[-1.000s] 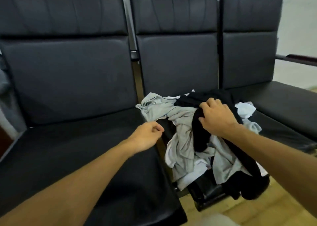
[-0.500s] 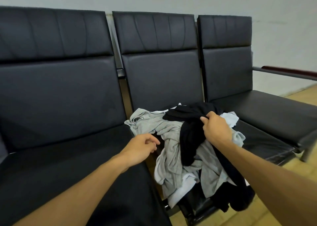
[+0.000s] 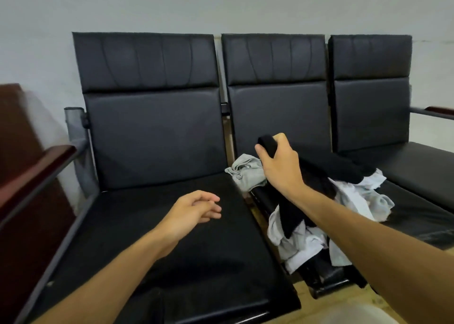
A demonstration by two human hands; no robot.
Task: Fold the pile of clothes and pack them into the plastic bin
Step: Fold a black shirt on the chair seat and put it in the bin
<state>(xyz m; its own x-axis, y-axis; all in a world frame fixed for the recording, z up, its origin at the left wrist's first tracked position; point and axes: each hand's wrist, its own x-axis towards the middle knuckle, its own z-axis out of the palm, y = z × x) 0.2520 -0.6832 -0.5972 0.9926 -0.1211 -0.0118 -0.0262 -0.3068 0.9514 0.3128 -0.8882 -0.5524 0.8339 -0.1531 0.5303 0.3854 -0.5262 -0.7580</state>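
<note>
A pile of grey, white and black clothes (image 3: 353, 195) lies on the middle seat of a three-seat black bench. My right hand (image 3: 280, 164) grips a black garment (image 3: 326, 168) by one end and holds it raised above the pile; the rest of the cloth trails down under my forearm. A grey garment (image 3: 247, 172) is bunched at the pile's left edge. My left hand (image 3: 194, 209) hovers over the left seat (image 3: 177, 250) with relaxed fingers and holds nothing. No plastic bin is in view.
The bench has a wood-topped armrest (image 3: 36, 166) at the left and another (image 3: 439, 109) at the far right. A dark brown piece of furniture (image 3: 14, 117) stands at the left. The right seat (image 3: 422, 161) is bare. Wooden floor (image 3: 304, 296) shows below the bench.
My right hand has lifted the black garment up and to the left, off the pile. The view has swung left and pulled back, showing the left armrest. My left hand has opened slightly.
</note>
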